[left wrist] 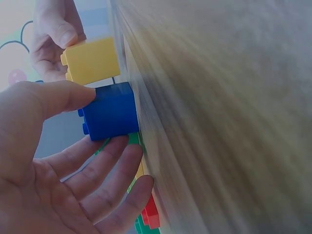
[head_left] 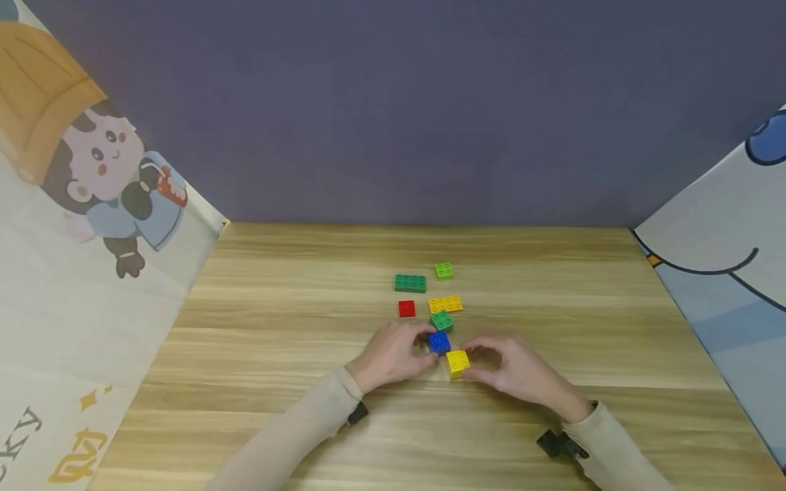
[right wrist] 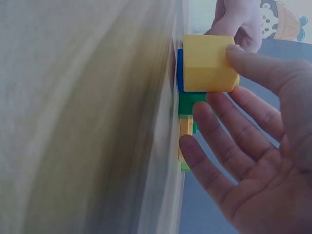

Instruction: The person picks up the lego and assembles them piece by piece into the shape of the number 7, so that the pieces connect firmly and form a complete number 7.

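Note:
My left hand (head_left: 396,354) pinches a blue building brick (head_left: 439,342) between thumb and fingers; its side faces the camera in the left wrist view. Close by on the right, my right hand (head_left: 512,368) grips a yellow brick (head_left: 457,363) by its edges, thumb on one side and fingertips on the other. In the right wrist view the yellow brick (right wrist: 207,63) partly hides the blue one. A green square brick (head_left: 441,320) lies just beyond the blue brick, near the left fingertips. All these bricks have their studs up.
Beyond the hands on the wooden table (head_left: 276,327) lie a red brick (head_left: 406,309), a flat yellow-orange brick (head_left: 445,304), a long dark green brick (head_left: 410,283) and a lime brick (head_left: 444,271). A dark panel (head_left: 430,123) stands along the back edge, with printed panels at both sides.

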Demonstrator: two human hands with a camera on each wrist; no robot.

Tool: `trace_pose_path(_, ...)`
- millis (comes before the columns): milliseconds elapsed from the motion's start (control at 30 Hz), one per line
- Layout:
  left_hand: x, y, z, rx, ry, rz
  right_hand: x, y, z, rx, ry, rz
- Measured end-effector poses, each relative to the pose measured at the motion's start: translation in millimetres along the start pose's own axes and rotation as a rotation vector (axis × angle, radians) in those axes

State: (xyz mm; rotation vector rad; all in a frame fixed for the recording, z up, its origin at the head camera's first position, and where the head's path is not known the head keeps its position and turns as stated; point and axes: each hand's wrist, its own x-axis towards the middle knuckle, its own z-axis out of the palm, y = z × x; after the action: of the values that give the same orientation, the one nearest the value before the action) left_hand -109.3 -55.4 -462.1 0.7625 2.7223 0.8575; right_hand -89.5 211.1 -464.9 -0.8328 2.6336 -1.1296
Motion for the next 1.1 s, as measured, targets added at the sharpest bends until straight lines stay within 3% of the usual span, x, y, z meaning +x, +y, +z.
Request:
trace_pose_path(467,-4.7,2.1,-2.9,-0.010,-0.012,-0.028,-3.1,-1,-17,-0.007,0.027,0.039)
trace_pose_path(700,-5.1,2.8,-2.9,0.004,-0.027,-0.011,-2.0,0,-21,-0.038,0.064,0.026)
trace_pose_path(1100,-5.0,2.6,-2.6,-0.010,-0.038,0.005,3.9,-6,-27,-0.002,0.100,0.021)
